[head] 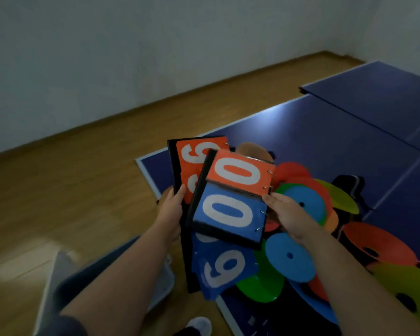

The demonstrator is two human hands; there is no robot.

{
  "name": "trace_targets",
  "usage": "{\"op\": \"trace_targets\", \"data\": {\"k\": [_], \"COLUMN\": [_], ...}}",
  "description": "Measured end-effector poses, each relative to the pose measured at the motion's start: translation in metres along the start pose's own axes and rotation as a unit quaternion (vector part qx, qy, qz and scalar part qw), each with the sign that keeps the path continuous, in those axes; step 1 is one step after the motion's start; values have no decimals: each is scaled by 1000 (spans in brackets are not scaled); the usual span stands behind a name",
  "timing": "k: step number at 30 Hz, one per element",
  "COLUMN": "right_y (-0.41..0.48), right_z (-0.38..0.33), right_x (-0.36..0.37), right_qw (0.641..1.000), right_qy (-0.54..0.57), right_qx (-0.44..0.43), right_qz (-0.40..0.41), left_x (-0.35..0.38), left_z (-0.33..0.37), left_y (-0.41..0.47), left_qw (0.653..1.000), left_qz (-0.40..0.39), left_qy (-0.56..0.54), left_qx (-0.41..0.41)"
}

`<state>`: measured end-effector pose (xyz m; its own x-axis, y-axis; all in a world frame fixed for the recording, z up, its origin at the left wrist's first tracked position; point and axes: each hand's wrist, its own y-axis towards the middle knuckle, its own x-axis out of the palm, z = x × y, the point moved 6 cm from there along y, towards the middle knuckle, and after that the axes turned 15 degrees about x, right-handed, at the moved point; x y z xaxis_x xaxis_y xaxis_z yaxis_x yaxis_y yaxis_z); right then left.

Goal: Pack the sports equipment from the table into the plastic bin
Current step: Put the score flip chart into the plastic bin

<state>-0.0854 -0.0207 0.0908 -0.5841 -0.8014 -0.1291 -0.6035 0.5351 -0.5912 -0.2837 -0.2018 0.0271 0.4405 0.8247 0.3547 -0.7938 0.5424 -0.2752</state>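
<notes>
Orange-and-blue scoreboards: left grip pinches the black edge; right grip, fingers straight, presses the ringed side.

- Dim, bluish indoor light.
- Soft white glare on the blue table.
- Slight motion blur throughout.
- Wide-angle bending at the edges; corners darkened.

A sports or games room: a blue table-tennis desk with white lines stands on a wooden floor beside bare white walls, with colourful training discs heaped on it.
</notes>
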Motion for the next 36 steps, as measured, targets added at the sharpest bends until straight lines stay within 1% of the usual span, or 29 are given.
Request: {"op": "trace_targets", "data": {"k": [1,3,5,7,9,11,13,16,18,20,21,23,25,27,29,31,33,36], "right_y": [3,5,7,5,5,1,2,21,44,72,84,107,137,163,196,228,262,312], "right_z": [-3,-7,-8,-9,-9,-7,-4,4,18,39,52,80,119,158,205,253,301,369], "right_x": [15,47,83,125,161,200,241,288,310,328,333,342,357,373,396,414,429,442], "right_qw": [999,994,987,980,977,971,960,946,934,919,917,937,953,952,943,937,938,940], "right_qy": [-47,-104,-152,-184,-190,-196,-230,-286,-339,-390,-398,-347,-272,-204,-152,-125,-110,-101], "right_qx": [-11,-31,-50,-71,-101,-138,-161,-150,-111,-62,-37,26,127,224,292,323,326,322], "right_qz": [3,1,-4,-15,-6,6,1,-13,-17,-4,8,25,39,46,47,47,47,50], "left_x": [-15,-43,-68,-93,-118,-149,-181,-234,-270,-304,-318,-343,-363,-377,-398,-420,-441,-467], "left_z": [3,4,0,-6,-10,-16,-22,-36,-49,-67,-78,-101,-133,-166,-207,-251,-296,-364], "left_y": [-13,-36,-59,-80,-94,-106,-114,-112,-107,-98,-93,-82,-63,-47,-29,-11,7,29], "left_qw": [999,996,991,986,981,975,962,935,910,881,865,836,811,785,765,757,749,737], "left_qz": [24,62,80,82,97,142,188,264,330,390,419,460,483,498,514,527,534,521], "left_qy": [-23,-67,-102,-145,-168,-173,-197,-234,-251,-269,-277,-298,-330,-368,-384,-381,-386,-420], "left_qx": [2,4,-10,-22,-3,7,10,23,22,11,5,-2,-16,-32,-51,-61,-70,-94]}}
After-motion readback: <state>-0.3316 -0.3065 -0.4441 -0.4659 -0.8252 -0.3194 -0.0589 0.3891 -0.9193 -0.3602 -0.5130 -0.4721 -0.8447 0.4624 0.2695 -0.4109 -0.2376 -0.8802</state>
